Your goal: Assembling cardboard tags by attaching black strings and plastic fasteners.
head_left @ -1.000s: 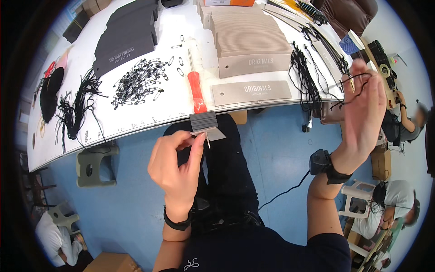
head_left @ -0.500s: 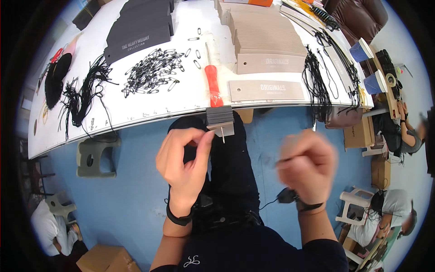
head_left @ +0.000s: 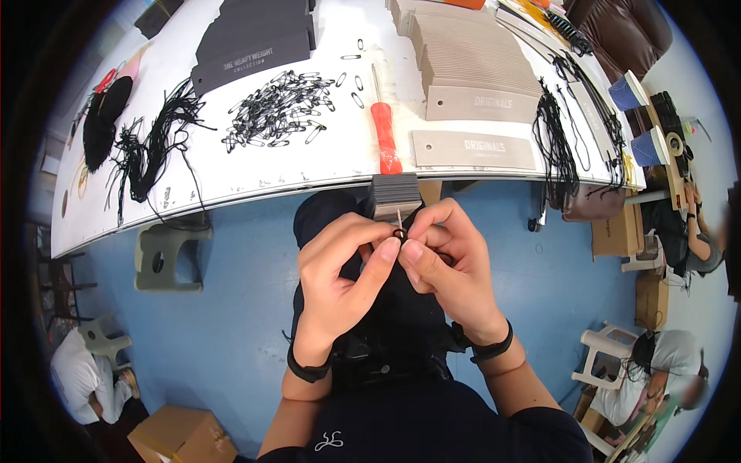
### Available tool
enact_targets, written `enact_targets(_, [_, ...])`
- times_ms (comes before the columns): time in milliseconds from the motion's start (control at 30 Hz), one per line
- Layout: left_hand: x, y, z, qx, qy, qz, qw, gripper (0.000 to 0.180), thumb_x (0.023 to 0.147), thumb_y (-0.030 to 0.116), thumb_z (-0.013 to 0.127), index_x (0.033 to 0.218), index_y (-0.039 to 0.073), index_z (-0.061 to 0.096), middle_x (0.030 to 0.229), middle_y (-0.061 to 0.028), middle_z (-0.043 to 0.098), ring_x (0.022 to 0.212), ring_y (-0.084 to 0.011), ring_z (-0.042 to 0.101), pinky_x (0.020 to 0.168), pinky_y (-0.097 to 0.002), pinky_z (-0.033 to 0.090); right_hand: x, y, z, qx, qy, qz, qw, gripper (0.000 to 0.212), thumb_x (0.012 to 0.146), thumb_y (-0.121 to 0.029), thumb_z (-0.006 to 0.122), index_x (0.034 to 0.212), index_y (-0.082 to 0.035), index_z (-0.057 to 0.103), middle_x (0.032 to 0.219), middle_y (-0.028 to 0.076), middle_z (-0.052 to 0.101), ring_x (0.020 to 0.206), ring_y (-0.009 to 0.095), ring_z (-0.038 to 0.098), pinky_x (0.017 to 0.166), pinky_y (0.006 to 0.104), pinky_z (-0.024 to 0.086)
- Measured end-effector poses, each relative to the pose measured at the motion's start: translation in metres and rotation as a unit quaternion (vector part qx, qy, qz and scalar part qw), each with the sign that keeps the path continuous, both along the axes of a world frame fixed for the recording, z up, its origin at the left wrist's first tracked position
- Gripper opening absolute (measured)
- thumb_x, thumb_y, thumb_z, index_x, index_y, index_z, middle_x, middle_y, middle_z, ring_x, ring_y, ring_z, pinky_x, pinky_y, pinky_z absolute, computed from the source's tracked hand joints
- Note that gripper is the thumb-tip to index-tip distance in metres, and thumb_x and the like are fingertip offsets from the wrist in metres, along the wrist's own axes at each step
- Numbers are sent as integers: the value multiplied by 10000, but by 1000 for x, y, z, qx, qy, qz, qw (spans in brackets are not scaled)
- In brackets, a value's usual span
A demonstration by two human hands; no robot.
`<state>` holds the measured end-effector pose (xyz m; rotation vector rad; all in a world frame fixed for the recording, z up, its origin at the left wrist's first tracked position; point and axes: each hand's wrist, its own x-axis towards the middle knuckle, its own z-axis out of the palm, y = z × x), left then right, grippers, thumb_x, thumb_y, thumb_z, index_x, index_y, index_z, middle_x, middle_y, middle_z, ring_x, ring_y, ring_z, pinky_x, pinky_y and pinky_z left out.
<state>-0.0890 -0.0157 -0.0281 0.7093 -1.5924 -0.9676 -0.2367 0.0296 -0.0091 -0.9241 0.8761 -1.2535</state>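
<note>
My left hand [head_left: 343, 266] and my right hand [head_left: 451, 266] meet just off the table's front edge, fingertips nearly touching. Pinched between them is a small loop of black cord [head_left: 400, 234], partly hidden by the fingers. The loop is at the tip of a thin metal pin [head_left: 399, 216], which sticks out toward me from a stack of dark and beige tags [head_left: 395, 197] at the table edge. Behind the stack, a red handle [head_left: 384, 131] with a thin metal shaft lies on the table. Whether the cord encircles the pin is hard to see.
Black safety pins [head_left: 278, 112] lie heaped on the white table [head_left: 340, 154], with black cords [head_left: 154, 147] to their left. Dark grey tags [head_left: 247, 46] and beige tags [head_left: 478, 69] stand in stacks. More cords [head_left: 557, 139] and paper cups [head_left: 650, 147] are at right.
My right hand has come in from the right to meet my left at the pin tip. The black cord loop now shows between the fingertips. The view has shifted slightly.
</note>
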Motion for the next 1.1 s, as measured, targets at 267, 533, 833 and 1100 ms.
enact_targets(267, [-5, -1, -8, -24, -12, 33, 999, 36, 791, -32, 648, 822, -26, 631, 692, -71, 596, 564, -128, 529, 500, -229, 407, 1, 4, -16, 25, -35, -35, 998, 153, 925, -90, 561, 1027, -51, 455, 698, -10, 515, 571, 12, 397, 463, 164, 275])
enact_targets(533, [-6, -2, -3, -36, -10, 27, 999, 69, 771, -33, 663, 835, -12, 646, 696, -60, 605, 576, -129, 546, 486, -227, 404, -7, 16, -57, 34, -42, -57, 997, 245, 929, -91, 549, 1155, -34, 472, 722, 33, 560, 511, 32, 384, 456, 179, 292])
enact_targets(833, [-6, -1, -6, -61, -28, 26, 997, 83, 759, -45, 662, 832, -8, 647, 722, -71, 624, 576, -138, 539, 489, -230, 401, -15, 26, -97, 25, 1, -85, 996, 108, 943, -66, 506, 1023, -7, 549, 817, 137, 666, 554, 89, 542, 471, 195, 411])
enact_targets(1100, [-4, -1, -3, -147, -31, 181, 972, 119, 761, -40, 654, 873, -16, 620, 743, -90, 614, 588, -166, 542, 520, -248, 417, -15, 29, -91, -21, 12, -74, 997, 225, 940, -54, 504, 1152, 0, 554, 856, 169, 680, 621, 124, 609, 507, 210, 471])
